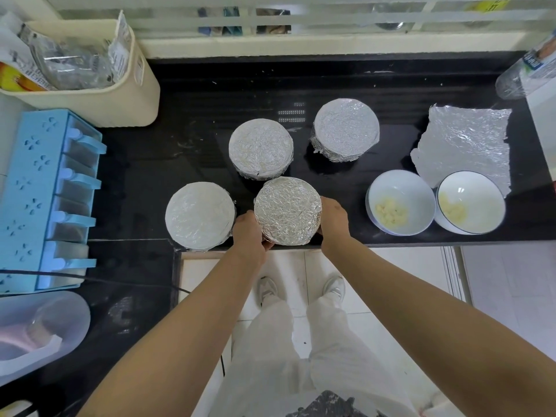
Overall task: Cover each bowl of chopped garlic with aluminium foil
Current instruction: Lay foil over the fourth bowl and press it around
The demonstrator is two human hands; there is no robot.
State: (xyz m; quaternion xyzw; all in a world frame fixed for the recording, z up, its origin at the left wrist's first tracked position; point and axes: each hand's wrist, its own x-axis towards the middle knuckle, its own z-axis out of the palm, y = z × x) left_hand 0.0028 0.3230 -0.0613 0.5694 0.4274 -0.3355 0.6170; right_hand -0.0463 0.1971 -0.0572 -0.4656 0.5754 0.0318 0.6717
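At the near edge of the black counter (186,139), left hand (249,233) and right hand (334,224) grip opposite sides of a foil-capped bowl (287,210), its silver cover taut and finely crinkled.

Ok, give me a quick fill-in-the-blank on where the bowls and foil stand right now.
1. Counting the nearest bowl, gripped by the left hand and right hand, ____ bowls wear foil.
2. The open bowls of garlic number ____.
3. The loose foil sheet lies on the ____ side of the counter.

Missing words: four; two; right.
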